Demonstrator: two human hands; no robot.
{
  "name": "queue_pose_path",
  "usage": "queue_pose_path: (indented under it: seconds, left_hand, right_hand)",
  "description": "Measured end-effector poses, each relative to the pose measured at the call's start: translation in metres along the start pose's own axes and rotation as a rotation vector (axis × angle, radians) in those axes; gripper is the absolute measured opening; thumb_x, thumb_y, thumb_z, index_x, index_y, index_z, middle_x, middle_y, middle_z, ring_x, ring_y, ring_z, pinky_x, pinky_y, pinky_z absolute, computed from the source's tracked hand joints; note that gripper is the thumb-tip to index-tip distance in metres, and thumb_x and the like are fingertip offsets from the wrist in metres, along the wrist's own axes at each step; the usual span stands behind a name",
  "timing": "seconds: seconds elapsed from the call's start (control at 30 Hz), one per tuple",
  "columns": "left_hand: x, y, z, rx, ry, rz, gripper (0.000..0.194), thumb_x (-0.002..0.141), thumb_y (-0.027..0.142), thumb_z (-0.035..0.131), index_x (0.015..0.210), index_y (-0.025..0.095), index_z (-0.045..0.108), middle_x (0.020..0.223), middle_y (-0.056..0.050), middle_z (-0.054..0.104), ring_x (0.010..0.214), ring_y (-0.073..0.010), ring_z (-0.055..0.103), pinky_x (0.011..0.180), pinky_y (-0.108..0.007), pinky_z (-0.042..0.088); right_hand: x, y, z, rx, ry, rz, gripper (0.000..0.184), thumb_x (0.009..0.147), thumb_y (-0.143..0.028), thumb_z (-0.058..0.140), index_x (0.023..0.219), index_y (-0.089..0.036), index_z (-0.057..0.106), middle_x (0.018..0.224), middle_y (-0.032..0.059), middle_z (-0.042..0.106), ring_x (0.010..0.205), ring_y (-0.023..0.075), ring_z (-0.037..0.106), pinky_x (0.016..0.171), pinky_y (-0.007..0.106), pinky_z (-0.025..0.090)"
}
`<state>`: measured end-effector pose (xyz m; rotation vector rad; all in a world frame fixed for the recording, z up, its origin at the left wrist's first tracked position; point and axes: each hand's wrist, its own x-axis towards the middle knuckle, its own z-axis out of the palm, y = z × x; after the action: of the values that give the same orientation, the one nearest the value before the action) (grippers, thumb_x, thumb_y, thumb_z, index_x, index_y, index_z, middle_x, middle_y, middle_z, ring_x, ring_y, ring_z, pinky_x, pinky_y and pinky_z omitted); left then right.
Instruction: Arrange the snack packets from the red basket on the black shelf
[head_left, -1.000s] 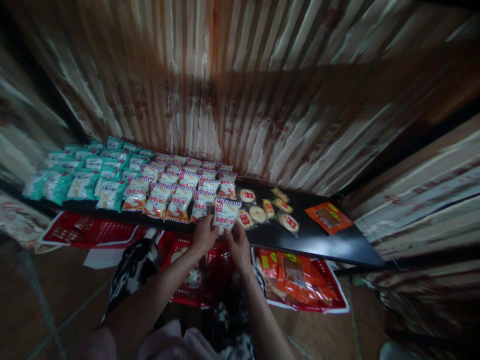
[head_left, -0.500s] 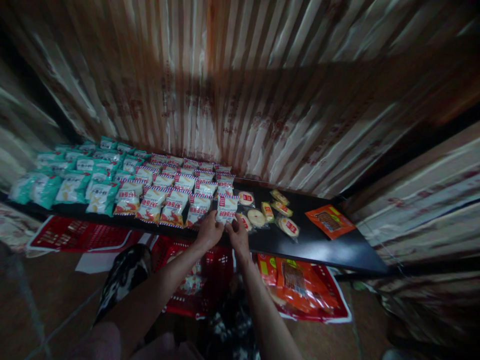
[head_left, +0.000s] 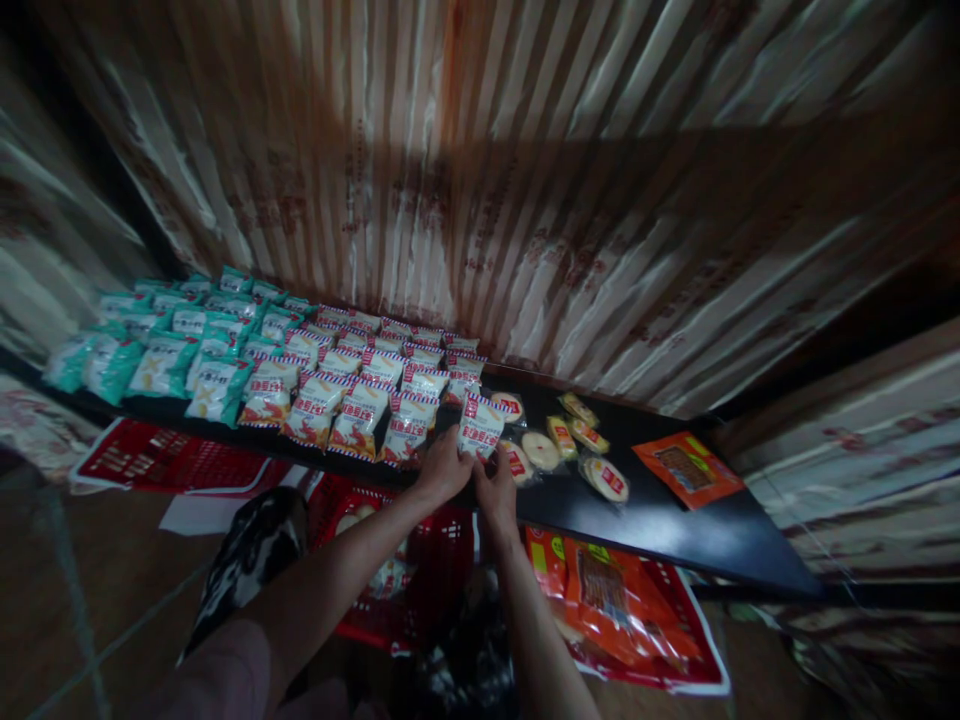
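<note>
Between my two hands stands a small white snack bag point(head_left: 481, 422) with a striped top edge and red print. My left hand point(head_left: 444, 470) grips its lower left side, and my right hand point(head_left: 495, 490) pinches its lower right corner. It is held upright at the front of the black shelf point(head_left: 555, 508). Just left of it, rows of matching snack bags point(head_left: 358, 415) lean back on the shelf. Close by on the right lie round wrapped crackers point(head_left: 541, 451), partly behind my right hand.
Teal snack bags point(head_left: 161, 365) fill the shelf's left end. Small yellow packets point(head_left: 561, 437) and an orange packet point(head_left: 686, 468) lie to the right. Below are a red basket point(head_left: 442, 560) before my knees and another with orange packets point(head_left: 622, 610). A corrugated wall point(head_left: 480, 220) rises behind.
The view has shifted a little, so the shelf appears farther right and tilted. Both hands still hold the snack bag, which now leans slightly at the same spot beside the front row.
</note>
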<state>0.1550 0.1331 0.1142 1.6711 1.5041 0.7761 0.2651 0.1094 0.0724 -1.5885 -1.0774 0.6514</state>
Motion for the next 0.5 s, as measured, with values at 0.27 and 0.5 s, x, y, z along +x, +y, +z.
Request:
queue_pose_path:
  seconds: [0.27,0.5]
  left_hand:
    - [0.015,0.008,-0.011,-0.069,0.023,-0.029,0.043,0.078,0.012,0.052,0.121,0.011,0.053,0.117,-0.016,0.062,0.111,-0.0261,0.057,0.096,-0.035,0.042]
    - [0.027,0.015,-0.009,-0.132,0.033,-0.04,0.051,0.078,0.011,0.054,0.129,0.011,0.046,0.129,-0.017,0.056,0.12,-0.0257,0.052,0.104,-0.036,0.039]
  right_hand:
    - [0.02,-0.012,0.015,-0.074,0.012,-0.045,0.06,0.072,-0.036,0.058,0.128,-0.015,0.051,0.11,0.0133,0.068,0.094,0.0255,0.064,0.085,0.039,0.048]
    - [0.043,-0.015,0.02,-0.186,0.044,-0.046,0.069,0.071,-0.039,0.053,0.133,-0.011,0.045,0.114,0.0172,0.065,0.096,0.0278,0.064,0.083,0.04,0.048]
